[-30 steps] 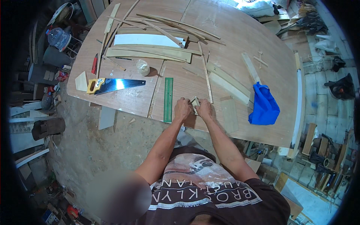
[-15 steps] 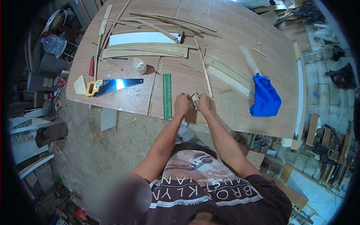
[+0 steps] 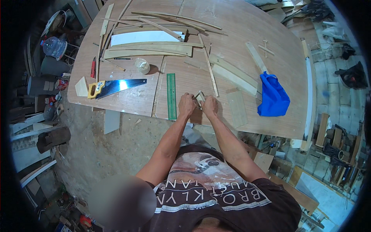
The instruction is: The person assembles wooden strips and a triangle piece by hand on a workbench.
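Observation:
Close to the table's near edge, my left hand (image 3: 187,105) and my right hand (image 3: 210,106) hold a small angled piece of pale wood strips (image 3: 199,95) between them. Its strips meet in a corner pointing away from me; the fingers hide its lower part. Left of my left hand lies a green ruler (image 3: 171,96). A thin flat wooden panel (image 3: 237,108) rests to the right of my right hand. Beyond the hands, a narrow wooden strip (image 3: 208,65) runs along the table.
A handsaw (image 3: 119,87) with a yellow handle lies at left, near a roll of clear tape (image 3: 142,66) and a red knife (image 3: 93,67). Wooden slats (image 3: 150,51) are stacked at the back. Boards (image 3: 235,77) and a blue cloth bag (image 3: 273,96) lie at right.
My view has shifted slightly, so the table sits a little higher in the picture. Both hands keep hold of the small wooden piece, almost in the same place.

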Demonstrator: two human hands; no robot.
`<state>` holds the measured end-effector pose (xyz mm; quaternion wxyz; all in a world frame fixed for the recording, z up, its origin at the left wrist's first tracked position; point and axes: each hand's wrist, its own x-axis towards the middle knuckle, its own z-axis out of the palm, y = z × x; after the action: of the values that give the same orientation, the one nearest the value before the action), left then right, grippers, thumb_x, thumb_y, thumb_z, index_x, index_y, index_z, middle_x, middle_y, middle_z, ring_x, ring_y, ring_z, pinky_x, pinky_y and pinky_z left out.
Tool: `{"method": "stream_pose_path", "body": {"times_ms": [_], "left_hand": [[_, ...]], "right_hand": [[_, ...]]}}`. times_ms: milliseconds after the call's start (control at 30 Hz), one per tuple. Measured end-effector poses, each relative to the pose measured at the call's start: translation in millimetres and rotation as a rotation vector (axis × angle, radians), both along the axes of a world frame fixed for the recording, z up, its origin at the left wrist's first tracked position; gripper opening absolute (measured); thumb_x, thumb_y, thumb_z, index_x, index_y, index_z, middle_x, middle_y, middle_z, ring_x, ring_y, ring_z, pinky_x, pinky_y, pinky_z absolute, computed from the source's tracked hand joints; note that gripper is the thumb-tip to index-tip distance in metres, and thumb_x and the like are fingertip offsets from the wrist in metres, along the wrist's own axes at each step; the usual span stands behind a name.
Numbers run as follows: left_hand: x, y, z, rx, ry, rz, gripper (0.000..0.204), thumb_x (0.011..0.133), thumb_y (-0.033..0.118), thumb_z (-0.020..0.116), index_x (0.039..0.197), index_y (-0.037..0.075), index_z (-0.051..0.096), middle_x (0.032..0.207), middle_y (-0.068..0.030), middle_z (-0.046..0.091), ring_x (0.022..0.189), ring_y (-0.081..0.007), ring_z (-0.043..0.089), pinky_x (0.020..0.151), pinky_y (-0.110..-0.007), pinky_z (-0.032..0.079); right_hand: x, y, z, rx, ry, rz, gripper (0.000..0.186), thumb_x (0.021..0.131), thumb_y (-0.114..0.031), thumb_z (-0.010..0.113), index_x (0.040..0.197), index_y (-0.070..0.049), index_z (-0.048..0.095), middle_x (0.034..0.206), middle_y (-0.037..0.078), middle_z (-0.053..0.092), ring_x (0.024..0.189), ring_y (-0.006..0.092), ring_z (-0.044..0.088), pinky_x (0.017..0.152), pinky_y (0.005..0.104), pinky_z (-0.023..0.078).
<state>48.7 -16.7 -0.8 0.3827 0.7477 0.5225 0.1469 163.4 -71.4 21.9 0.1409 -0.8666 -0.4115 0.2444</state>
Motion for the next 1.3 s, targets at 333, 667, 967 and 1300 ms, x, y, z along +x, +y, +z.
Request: {"method": "stream_pose_path", "body": {"times_ms": [333, 667, 967, 1300], "left_hand": [[1.2, 0.5, -2.4, 0.105, -0.012, 0.004, 0.016, 0.071, 0.011, 0.058, 0.075, 0.000, 0.069, 0.085, -0.0220, 0.062, 0.080, -0.0387, 0.062, 0.072, -0.047, 0.051], [-2.8, -1.5, -3.8, 0.042, 0.020, -0.051, 0.018, 0.075, 0.012, 0.060, 0.087, 0.001, 0.068, 0.094, -0.0218, 0.061, 0.089, -0.0395, 0.060, 0.080, -0.046, 0.048], [1.3, -4.3, -5.6, 0.098, 0.011, -0.021, 0.014, 0.077, 0.012, 0.060, 0.084, 0.001, 0.066, 0.091, -0.0202, 0.061, 0.087, -0.0389, 0.059, 0.078, -0.047, 0.048], [-1.7, -5.9, -8.9, 0.124, 0.002, -0.046, 0.015, 0.077, 0.011, 0.058, 0.086, 0.002, 0.066, 0.090, -0.0217, 0.061, 0.086, -0.0392, 0.060, 0.079, -0.047, 0.049]], "right_hand": [[3.2, 1.2, -0.6, -0.014, 0.020, -0.003, 0.025, 0.075, -0.021, 0.074, 0.094, -0.005, 0.072, 0.092, 0.021, 0.068, 0.089, 0.0376, 0.065, 0.078, 0.0446, 0.052], [5.0, -3.6, 6.0, -0.015, -0.018, 0.129, 0.044, 0.076, -0.020, 0.073, 0.116, -0.008, 0.062, 0.101, 0.019, 0.064, 0.096, 0.0364, 0.062, 0.082, 0.0450, 0.049], [3.9, -9.3, -6.2, 0.165, -0.196, 0.329, 0.051, 0.079, -0.020, 0.067, 0.128, -0.014, 0.054, 0.109, 0.010, 0.060, 0.101, 0.0304, 0.057, 0.087, 0.0425, 0.044], [1.9, -5.5, -0.3, 0.144, -0.277, 0.457, 0.037, 0.080, -0.017, 0.064, 0.117, -0.011, 0.062, 0.111, 0.009, 0.057, 0.104, 0.0279, 0.055, 0.086, 0.0421, 0.043]]}}
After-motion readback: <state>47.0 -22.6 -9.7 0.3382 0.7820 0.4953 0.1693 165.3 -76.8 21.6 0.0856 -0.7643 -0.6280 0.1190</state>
